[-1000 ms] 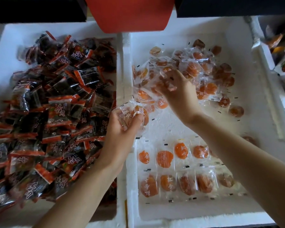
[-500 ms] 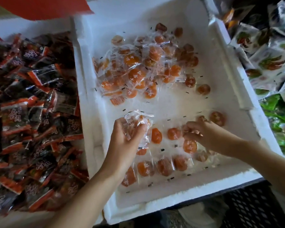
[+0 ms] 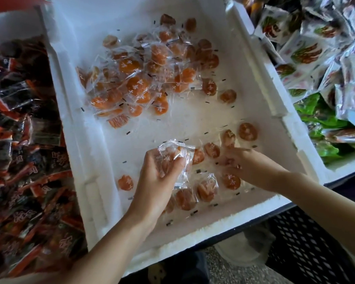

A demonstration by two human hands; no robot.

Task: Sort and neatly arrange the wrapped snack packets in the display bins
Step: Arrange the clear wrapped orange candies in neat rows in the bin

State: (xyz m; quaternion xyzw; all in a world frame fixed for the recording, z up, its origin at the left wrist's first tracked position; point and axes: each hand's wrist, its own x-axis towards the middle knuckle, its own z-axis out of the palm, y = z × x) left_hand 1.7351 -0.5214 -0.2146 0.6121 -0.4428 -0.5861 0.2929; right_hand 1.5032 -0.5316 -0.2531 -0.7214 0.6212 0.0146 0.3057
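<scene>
A white foam bin (image 3: 260, 83) holds clear-wrapped orange snack packets. A loose heap of packets (image 3: 143, 78) lies at its far side. Near its front edge, several packets lie flat in rows (image 3: 205, 189). My left hand (image 3: 158, 181) grips a small bunch of clear packets (image 3: 176, 156) above the rows. My right hand (image 3: 252, 167) reaches in from the right, its fingertips down on a packet in the upper row; whether it pinches the packet is not clear.
A bin of black-and-red packets (image 3: 23, 140) fills the left side. On the right another foam bin holds white and green packets (image 3: 326, 64). A black plastic crate (image 3: 307, 247) and grey floor show below the front edge.
The view has swung right and down. My right hand left the far heap and came down to the front rows. My left hand still holds its bunch, now lower over the rows.
</scene>
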